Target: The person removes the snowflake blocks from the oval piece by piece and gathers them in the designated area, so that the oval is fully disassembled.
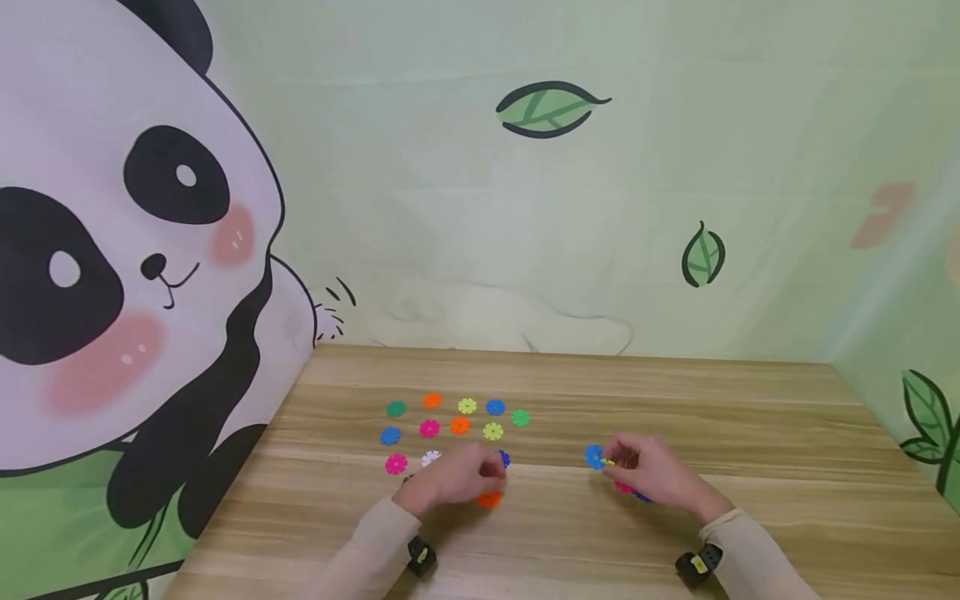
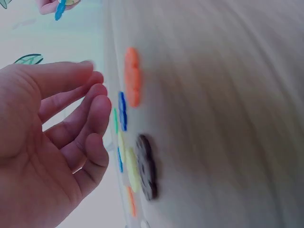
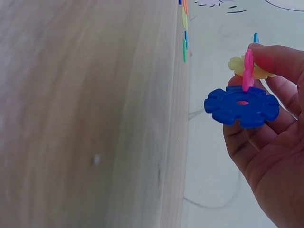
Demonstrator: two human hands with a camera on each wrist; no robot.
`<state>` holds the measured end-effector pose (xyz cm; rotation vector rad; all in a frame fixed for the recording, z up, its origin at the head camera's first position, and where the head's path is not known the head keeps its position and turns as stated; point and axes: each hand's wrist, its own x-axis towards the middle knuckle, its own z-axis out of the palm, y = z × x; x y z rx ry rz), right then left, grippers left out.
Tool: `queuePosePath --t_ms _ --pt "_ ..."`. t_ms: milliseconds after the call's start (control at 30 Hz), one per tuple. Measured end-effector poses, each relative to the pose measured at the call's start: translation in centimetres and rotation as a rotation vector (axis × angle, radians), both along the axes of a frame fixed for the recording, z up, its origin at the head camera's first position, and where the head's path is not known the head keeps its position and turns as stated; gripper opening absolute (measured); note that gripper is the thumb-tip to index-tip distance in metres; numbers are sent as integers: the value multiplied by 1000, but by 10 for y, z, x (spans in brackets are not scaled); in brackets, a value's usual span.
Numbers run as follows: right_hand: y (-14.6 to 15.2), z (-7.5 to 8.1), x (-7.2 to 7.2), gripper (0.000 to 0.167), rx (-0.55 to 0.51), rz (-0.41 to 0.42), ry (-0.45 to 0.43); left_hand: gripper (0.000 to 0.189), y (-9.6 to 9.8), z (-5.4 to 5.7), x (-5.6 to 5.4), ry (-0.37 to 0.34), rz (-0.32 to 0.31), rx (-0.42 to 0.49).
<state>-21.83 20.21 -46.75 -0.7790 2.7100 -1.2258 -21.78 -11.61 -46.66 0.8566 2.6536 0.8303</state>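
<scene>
Pinched in my right hand [image 1: 660, 473] is a short chain of interlocked snowflake discs. In the right wrist view it shows a dark blue disc [image 3: 223, 105], a pink disc [image 3: 248, 71], a yellow disc [image 3: 235, 65] and a light blue disc [image 3: 256, 37]. My left hand [image 1: 460, 477] holds nothing; its fingers are loosely bent just over the loose discs. Nearest to its fingertips are an orange disc [image 2: 132, 77] and a dark blue disc [image 2: 122, 111]. A dark brown disc [image 2: 146, 167] lies close by, mostly hidden under the hand in the head view.
More loose discs lie in rough rows at the table's left middle, among them a green disc [image 1: 396, 408], a magenta disc [image 1: 396, 464] and a white disc [image 1: 431, 458]. The wooden table [image 1: 712, 408] meets a wall hanging with a panda [image 1: 150, 267] behind.
</scene>
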Motion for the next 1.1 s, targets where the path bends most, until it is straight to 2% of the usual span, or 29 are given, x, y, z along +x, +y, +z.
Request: queuePosePath --t_ms 200,267,433,667,933,1100 --pt "-2 1 1 13 -4 -1 -11 7 23 2 -3 31 49 89" --pt "-2 2 1 13 -4 0 -6 9 34 1 -5 20 73 126" --pt "-5 2 1 11 -20 20 -22 17 63 0 -5 -42 133 265" --pt "-9 4 1 7 -42 56 -35 26 88 1 -2 -221 172 394" --pt "-8 3 -1 9 -35 69 -5 16 101 -3 0 -298 207 475" --pt "-7 3 0 9 -32 65 11 14 102 -2 0 -335 246 480"
